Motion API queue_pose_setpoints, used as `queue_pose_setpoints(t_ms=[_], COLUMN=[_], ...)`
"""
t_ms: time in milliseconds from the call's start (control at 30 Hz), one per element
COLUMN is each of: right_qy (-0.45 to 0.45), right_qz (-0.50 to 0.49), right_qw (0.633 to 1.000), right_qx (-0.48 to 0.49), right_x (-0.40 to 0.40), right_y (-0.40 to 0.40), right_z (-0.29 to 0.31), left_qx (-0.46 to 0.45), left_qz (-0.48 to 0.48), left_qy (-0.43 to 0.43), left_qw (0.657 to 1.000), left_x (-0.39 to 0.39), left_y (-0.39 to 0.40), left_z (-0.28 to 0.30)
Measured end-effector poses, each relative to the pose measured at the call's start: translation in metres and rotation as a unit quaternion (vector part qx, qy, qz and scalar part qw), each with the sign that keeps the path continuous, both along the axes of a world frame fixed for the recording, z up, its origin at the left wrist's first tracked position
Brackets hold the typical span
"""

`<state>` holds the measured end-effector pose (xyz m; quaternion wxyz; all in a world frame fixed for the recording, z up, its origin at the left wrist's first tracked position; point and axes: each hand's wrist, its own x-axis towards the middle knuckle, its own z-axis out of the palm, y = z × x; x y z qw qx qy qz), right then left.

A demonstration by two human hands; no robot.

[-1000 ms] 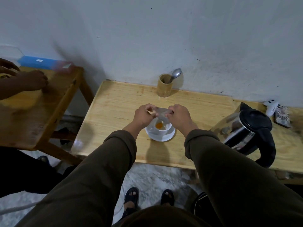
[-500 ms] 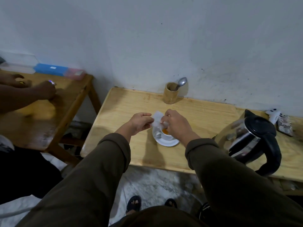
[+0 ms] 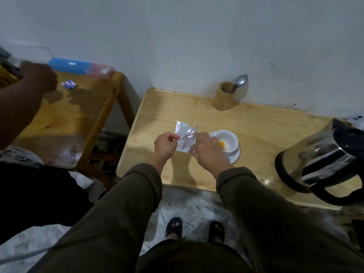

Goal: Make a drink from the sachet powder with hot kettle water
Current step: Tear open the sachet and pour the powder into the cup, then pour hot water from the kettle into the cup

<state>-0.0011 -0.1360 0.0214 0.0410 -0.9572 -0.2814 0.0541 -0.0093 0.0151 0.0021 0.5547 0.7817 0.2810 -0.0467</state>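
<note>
Grip: left hand (image 3: 165,145) and right hand (image 3: 205,148) pinch silver sachet (image 3: 185,137), seemingly emptied, over worktop (image 3: 256,123). Cup (image 3: 226,141), orange powder inside, at sachet's 3 o'clock; kettle (image 3: 323,158) further right.

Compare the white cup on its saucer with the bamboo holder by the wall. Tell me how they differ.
The white cup is glossy white, wide and shallow; the bamboo holder is tan, tall and narrow. The cup sits on a saucer near the hands; the holder stands directly on the table against the wall. The cup holds orange powder; the holder holds a metal spoon. Both stand upright and open-topped.
</note>
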Motion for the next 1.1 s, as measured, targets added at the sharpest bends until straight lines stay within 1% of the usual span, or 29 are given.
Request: queue_pose_setpoints(t_ms=[67,167,300,400,533,600,667,733,833,967,1033,1100], right_qy=[0.014,0.037,0.057,0.051,0.057,0.049,0.037,0.017,-0.013,-0.078,-0.093,-0.115], right_qz=[-0.008,-0.016,-0.034,-0.036,-0.051,-0.069,-0.091,-0.109,-0.123,-0.161,-0.175,-0.183], right_qw=[0.999,0.998,0.997,0.998,0.997,0.996,0.994,0.992,0.990,0.979,0.976,0.972], right_qx=[-0.028,-0.049,-0.044,-0.024,0.013,0.033,0.055,0.061,0.069,0.099,0.094,0.088], right_x=[-0.002,-0.005,-0.003,-0.001,0.003,0.005,0.005,0.004,-0.002,-0.009,-0.012,-0.017], right_y=[0.006,0.013,0.015,0.011,-0.002,-0.012,-0.025,-0.041,-0.072,-0.118,-0.143,-0.166], right_z=[-0.010,-0.022,-0.024,-0.020,-0.009,-0.004,0.003,0.011,0.023,0.029,0.034,0.040], left_qx=[0.037,0.068,0.100,0.119,0.159,0.179,0.186,0.179,0.124,0.095,0.091,0.079], left_qz=[-0.023,-0.050,-0.083,-0.098,-0.086,-0.079,-0.099,-0.131,-0.133,-0.097,-0.068,-0.046], left_qy=[0.029,0.061,0.070,0.071,0.058,0.053,0.034,0.010,-0.017,-0.040,-0.060,-0.058], left_qw=[0.999,0.995,0.989,0.986,0.982,0.979,0.977,0.975,0.983,0.990,0.992,0.994], left_x=[-0.004,-0.005,-0.003,-0.001,0.000,0.002,0.004,0.005,-0.001,-0.014,-0.020,-0.025], left_y=[0.003,0.004,0.002,-0.002,-0.015,-0.024,-0.035,-0.051,-0.082,-0.123,-0.143,-0.161], left_z=[-0.010,-0.021,-0.036,-0.043,-0.048,-0.047,-0.043,-0.039,-0.033,-0.029,-0.027,-0.027])
